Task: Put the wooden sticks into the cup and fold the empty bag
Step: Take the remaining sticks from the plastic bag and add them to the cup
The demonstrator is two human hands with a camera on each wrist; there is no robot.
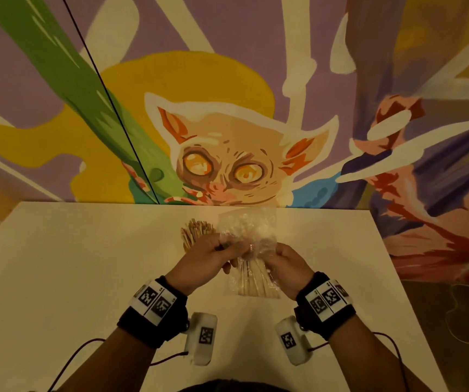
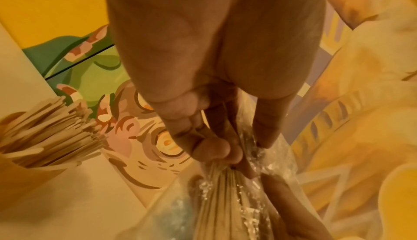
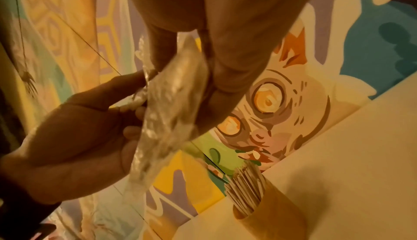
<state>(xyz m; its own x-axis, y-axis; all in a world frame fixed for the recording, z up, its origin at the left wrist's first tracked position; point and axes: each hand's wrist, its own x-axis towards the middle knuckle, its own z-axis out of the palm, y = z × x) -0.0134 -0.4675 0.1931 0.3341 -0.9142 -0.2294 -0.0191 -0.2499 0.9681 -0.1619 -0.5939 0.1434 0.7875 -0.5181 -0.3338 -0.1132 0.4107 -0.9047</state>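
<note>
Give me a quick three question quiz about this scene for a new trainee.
1. True or false: the bag is already empty.
2. Which hands grip the bag? A) left hand only B) right hand only C) both
3. Fill in: the cup on the table already holds ____.

Key: 1 false, sticks remain in it. 2 C. 3 sticks.
</note>
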